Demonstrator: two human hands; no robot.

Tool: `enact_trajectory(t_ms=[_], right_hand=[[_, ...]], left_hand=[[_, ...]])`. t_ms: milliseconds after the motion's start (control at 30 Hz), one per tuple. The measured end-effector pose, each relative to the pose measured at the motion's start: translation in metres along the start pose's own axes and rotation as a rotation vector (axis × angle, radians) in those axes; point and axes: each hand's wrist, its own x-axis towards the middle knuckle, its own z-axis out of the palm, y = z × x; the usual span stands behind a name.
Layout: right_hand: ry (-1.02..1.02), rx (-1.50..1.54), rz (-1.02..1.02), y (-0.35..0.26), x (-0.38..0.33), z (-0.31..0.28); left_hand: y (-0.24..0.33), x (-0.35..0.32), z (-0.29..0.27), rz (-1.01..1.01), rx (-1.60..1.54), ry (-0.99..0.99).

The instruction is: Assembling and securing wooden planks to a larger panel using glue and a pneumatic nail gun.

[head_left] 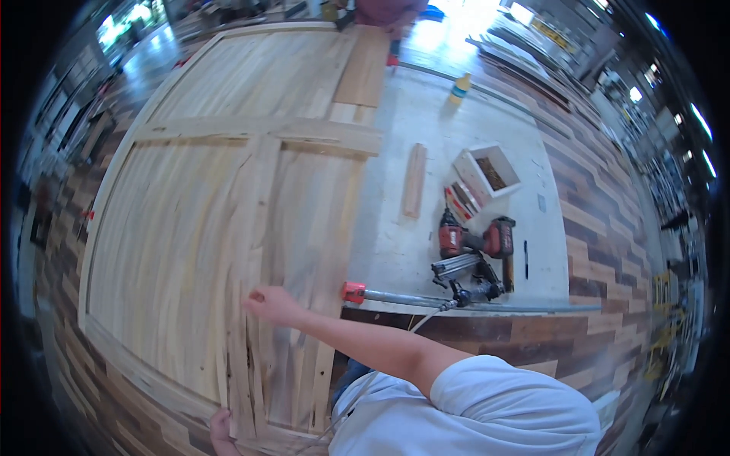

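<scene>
A large wooden panel (175, 228) of pale boards set in a frame lies in front of me. Over its middle upright, my right hand (272, 305) is closed with curled fingers; whatever they hold, if anything, is too small to make out. My left hand (220, 427) is at the near edge of the panel, by the lower end of a narrow wooden strip (223, 372). Its fingers look curled, and what they grip is hidden. To the right of my right hand, the red jaw of a bar clamp (353, 292) meets the panel's side.
On the white tabletop (388, 251) lie a red cordless drill (451, 237), a nail gun (475, 281), a wood strip (414, 181), a black pen (526, 260) and an open box (490, 173). Farther off stand a yellow bottle (459, 89) and a person in reddish clothing (388, 11).
</scene>
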Motion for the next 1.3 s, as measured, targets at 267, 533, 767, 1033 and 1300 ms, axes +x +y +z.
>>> enact_trajectory(t_ms=[267, 533, 767, 1033, 1300], right_hand=[[-0.011, -0.096, 0.010, 0.024, -0.075, -0.057], [0.317, -0.042, -0.001, 0.056, -0.133, -0.180], [0.750, 0.006, 0.037, 0.075, -0.153, -0.361], [0.864, -0.342, -0.029, 0.081, -0.019, -0.610], [1.038, -0.381, 0.132, 0.134, 0.166, -0.792]], left_hand=[[0.021, -0.037, 0.113, 0.208, 0.547, 0.009], [0.018, -0.015, 0.043, 0.361, 0.791, 0.278], [0.015, -0.020, 0.093, 0.381, 1.211, 0.693], [-0.027, -0.035, 0.114, 0.379, 1.218, 0.747], [-0.094, -0.116, 0.159, 0.093, 1.107, 0.765]])
